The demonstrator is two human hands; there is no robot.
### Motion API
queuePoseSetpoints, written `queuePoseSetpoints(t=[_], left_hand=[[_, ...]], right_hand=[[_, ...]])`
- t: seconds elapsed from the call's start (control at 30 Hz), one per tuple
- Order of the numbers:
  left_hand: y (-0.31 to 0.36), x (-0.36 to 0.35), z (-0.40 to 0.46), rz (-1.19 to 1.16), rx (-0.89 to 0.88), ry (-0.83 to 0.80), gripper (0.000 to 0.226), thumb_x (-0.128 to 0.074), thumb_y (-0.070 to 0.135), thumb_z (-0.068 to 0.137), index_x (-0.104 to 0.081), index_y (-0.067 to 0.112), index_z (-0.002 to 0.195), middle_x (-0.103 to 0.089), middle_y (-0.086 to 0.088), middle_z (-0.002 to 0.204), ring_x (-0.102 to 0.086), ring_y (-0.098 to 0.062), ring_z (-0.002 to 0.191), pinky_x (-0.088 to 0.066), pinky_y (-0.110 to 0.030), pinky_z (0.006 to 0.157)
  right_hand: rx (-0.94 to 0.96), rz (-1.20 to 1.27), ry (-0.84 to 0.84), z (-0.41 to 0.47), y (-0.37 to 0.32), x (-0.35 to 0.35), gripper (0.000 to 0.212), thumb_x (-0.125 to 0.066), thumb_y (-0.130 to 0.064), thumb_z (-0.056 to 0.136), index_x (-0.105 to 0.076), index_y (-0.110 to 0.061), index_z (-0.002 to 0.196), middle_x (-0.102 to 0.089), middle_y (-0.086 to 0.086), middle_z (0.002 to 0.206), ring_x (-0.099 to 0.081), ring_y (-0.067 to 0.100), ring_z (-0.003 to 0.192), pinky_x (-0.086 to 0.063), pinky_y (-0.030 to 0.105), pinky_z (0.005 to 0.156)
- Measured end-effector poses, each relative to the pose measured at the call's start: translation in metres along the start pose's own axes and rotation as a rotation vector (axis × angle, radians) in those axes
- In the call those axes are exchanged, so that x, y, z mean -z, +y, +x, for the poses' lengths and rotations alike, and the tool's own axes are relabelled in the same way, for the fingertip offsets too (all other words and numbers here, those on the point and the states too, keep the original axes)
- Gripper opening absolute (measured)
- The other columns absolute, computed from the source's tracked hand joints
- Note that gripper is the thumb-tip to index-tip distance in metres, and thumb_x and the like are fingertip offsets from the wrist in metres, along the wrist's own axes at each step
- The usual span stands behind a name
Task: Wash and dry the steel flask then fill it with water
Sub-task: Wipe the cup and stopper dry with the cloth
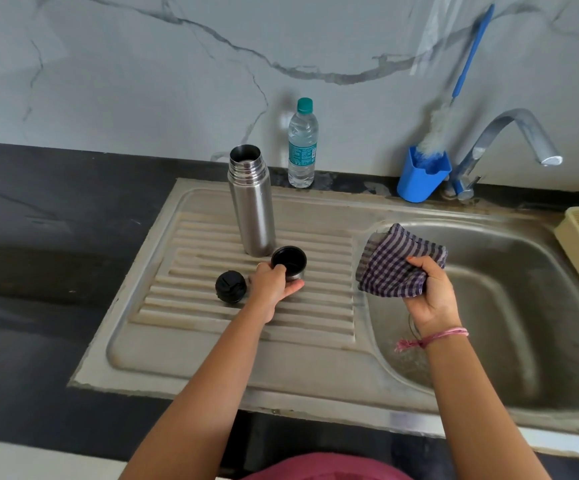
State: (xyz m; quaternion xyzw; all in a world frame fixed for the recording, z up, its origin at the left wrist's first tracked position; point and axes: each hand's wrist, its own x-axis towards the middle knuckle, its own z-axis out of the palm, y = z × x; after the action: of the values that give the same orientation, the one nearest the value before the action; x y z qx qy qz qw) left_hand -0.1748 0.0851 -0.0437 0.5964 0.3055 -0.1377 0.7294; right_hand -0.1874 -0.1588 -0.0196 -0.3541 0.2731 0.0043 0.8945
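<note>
On the drainboard (211,348) stood one open flask (251,202), one stopper (230,286) and one cup (289,262), which your left hand (274,287) gripped with curled fingers, while your right hand (428,294) clutched one checked cloth (395,265) over the sink (523,306), one water bottle (302,147) behind on the counter (56,220).

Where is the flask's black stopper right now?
In the head view, the black stopper lies on the ribbed drainboard, just left of the left hand gripping the cup lid, in front of the upright steel flask.
</note>
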Motion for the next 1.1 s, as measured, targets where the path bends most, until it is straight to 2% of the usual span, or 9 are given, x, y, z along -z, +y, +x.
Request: queuePoseSetpoints(t=[0.33, 0.4, 0.47, 0.57, 0.67, 0.73, 0.83, 0.9, 1.1], left_hand=[[-0.007, 0.004, 0.017, 0.167, -0.090, 0.015, 0.033, -0.054, 0.021, 0.097, -0.051, 0.010, 0.127, -0.048, -0.023, 0.133, -0.075, -0.019, 0.072, -0.060, -0.027, 0.062], [-0.004, 0.005, 0.008, 0.216, -0.116, 0.019, 0.036, -0.056, 0.020, 0.096, -0.051, 0.007, 0.130, -0.053, -0.020, 0.129, -0.075, -0.018, 0.072, -0.060, -0.027, 0.062], [-0.002, 0.008, -0.005, 0.302, -0.152, 0.039, 0.049, -0.059, 0.020, 0.095, -0.044, 0.007, 0.140, -0.045, -0.016, 0.137, -0.075, -0.021, 0.074, -0.061, -0.027, 0.062], [0.001, 0.022, -0.031, 0.559, -0.361, 0.112, 0.069, -0.063, 0.026, 0.095, -0.029, 0.009, 0.152, -0.034, -0.008, 0.140, -0.072, -0.025, 0.083, -0.061, -0.031, 0.075], [0.006, 0.046, -0.052, 0.782, -0.651, 0.249, 0.052, -0.066, 0.025, 0.092, -0.049, 0.012, 0.140, -0.047, -0.001, 0.120, -0.059, -0.012, 0.075, -0.045, -0.015, 0.078], [0.008, 0.064, -0.056, 0.858, -0.739, 0.308, 0.051, -0.070, 0.025, 0.089, -0.053, 0.013, 0.136, -0.047, -0.002, 0.119, -0.056, -0.013, 0.084, -0.042, -0.014, 0.081], [0.003, 0.090, -0.042, 1.035, -0.645, 0.348, 0.079, -0.081, 0.039, 0.077, -0.047, 0.010, 0.142, -0.045, -0.012, 0.130, -0.047, -0.031, 0.120, -0.037, -0.037, 0.104], [-0.003, 0.100, -0.033, 1.091, -0.509, 0.335, 0.093, -0.084, 0.047, 0.071, -0.041, 0.011, 0.146, -0.044, -0.014, 0.136, -0.041, -0.034, 0.128, -0.033, -0.041, 0.108], [-0.024, 0.104, -0.029, 0.974, -0.526, 0.368, 0.069, -0.083, 0.033, 0.074, -0.053, 0.021, 0.135, -0.057, -0.006, 0.129, -0.052, -0.030, 0.121, -0.042, -0.052, 0.101]], right_hand=[[-0.009, 0.018, 0.009, 0.009, 0.006, -0.002, 0.040, -0.051, 0.001, 0.089, -0.055, -0.003, 0.129, -0.065, 0.015, 0.125, -0.063, 0.029, 0.113, -0.053, 0.043, 0.093], [-0.008, 0.024, 0.006, 0.009, 0.006, -0.002, 0.042, -0.051, 0.001, 0.089, -0.053, -0.003, 0.131, -0.064, 0.015, 0.126, -0.063, 0.029, 0.114, -0.052, 0.044, 0.095], [-0.005, 0.029, 0.001, 0.008, 0.007, -0.001, 0.041, -0.050, 0.001, 0.090, -0.054, -0.003, 0.131, -0.064, 0.015, 0.127, -0.063, 0.029, 0.115, -0.052, 0.044, 0.097], [-0.003, 0.039, -0.004, 0.007, 0.007, 0.001, 0.041, -0.050, 0.001, 0.089, -0.054, -0.004, 0.129, -0.063, 0.015, 0.128, -0.063, 0.029, 0.115, -0.051, 0.044, 0.098], [0.003, 0.047, -0.011, 0.006, 0.006, 0.002, 0.041, -0.049, 0.002, 0.090, -0.054, -0.004, 0.130, -0.063, 0.015, 0.129, -0.063, 0.028, 0.116, -0.050, 0.044, 0.099], [0.003, 0.045, -0.018, 0.004, 0.006, 0.002, 0.038, -0.048, 0.002, 0.090, -0.055, -0.005, 0.127, -0.063, 0.014, 0.128, -0.063, 0.027, 0.114, -0.052, 0.043, 0.097], [0.004, 0.041, -0.021, 0.001, 0.006, 0.001, 0.033, -0.048, 0.002, 0.090, -0.058, -0.006, 0.121, -0.064, 0.014, 0.125, -0.064, 0.027, 0.113, -0.055, 0.040, 0.092], [0.005, 0.044, -0.024, -0.002, 0.005, 0.001, 0.031, -0.048, 0.002, 0.090, -0.059, -0.006, 0.119, -0.066, 0.013, 0.122, -0.065, 0.026, 0.111, -0.057, 0.038, 0.085], [0.014, 0.074, -0.054, -0.016, 0.004, 0.000, 0.027, -0.044, 0.001, 0.091, -0.060, -0.007, 0.111, -0.071, 0.008, 0.106, -0.068, 0.022, 0.098, -0.059, 0.035, 0.078]])
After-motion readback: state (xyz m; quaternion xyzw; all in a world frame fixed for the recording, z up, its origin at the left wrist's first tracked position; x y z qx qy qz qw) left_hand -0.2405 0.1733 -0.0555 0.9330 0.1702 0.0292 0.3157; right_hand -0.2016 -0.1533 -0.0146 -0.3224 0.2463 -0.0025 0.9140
